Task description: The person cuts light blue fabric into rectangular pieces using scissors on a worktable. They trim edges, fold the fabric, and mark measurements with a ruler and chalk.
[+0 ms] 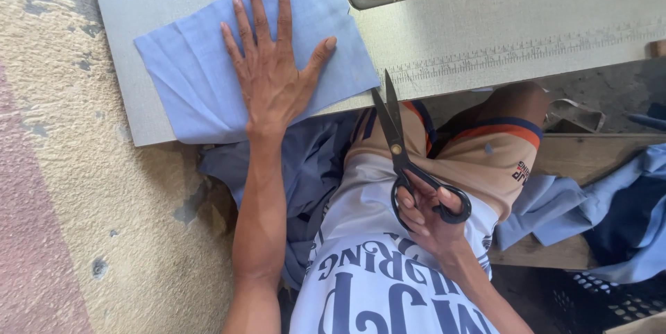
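**Cloth pinned flat, scissors held ready**

The left hand (272,74) lay spread, palm down, all 5 fingers fanned out, pressing a folded piece of light blue cloth (208,77) flat onto the grey surface (513,36). The cloth sat at the near-left part of the surface, its lower edge running close to the surface's near edge, with soft folds gathered left of the palm. More blue cloth hung below the edge, over the person's lap.

The right hand (427,212) was closed around the loops of black scissors (399,147), thumb through one loop and fingers through the other. The blades were nearly shut and pointed up toward the cloth's right corner; their tips showed just beside that corner, though whether they touched it could not be told.

As a judgement, the step in hand was the set-up for a cut: cloth smoothed and held, blades not yet around any edge. The next move would call for opening the blades, sliding the lower one under the cloth's edge, and keeping the left palm firm so that the layers stayed aligned.

A measuring scale (527,49) was marked along the surface to the right, and a heap of blue cloth (624,209) lay at the far right.
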